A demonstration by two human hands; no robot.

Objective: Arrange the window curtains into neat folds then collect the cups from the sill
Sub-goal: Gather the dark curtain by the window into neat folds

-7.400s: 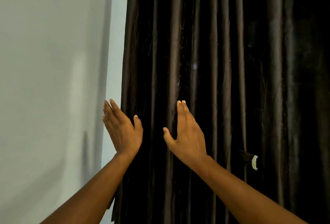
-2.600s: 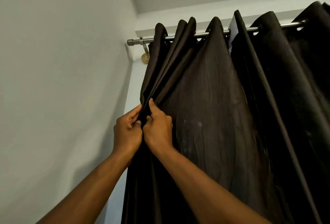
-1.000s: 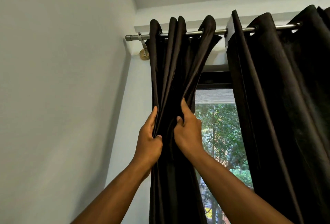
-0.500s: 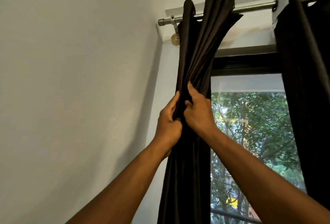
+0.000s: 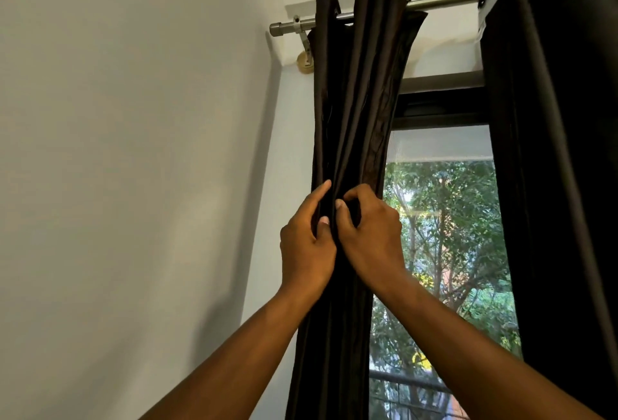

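Your left hand (image 5: 306,249) and right hand (image 5: 369,235) both pinched the gathered dark curtain (image 5: 357,102) at centre, fingers curled into its folds. It hung from the steel rod (image 5: 444,1) at 12 o'clock; pale wall (image 5: 133,152) at 9, window (image 5: 441,219) and second curtain (image 5: 561,168) at 3.

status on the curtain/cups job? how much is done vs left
Done: left curtain is bunched into folds at the rod end, window showing. In hand: left hand and right hand both pinch its pleats. Left: right curtain hangs loose, untouched; no cups or sill in view.
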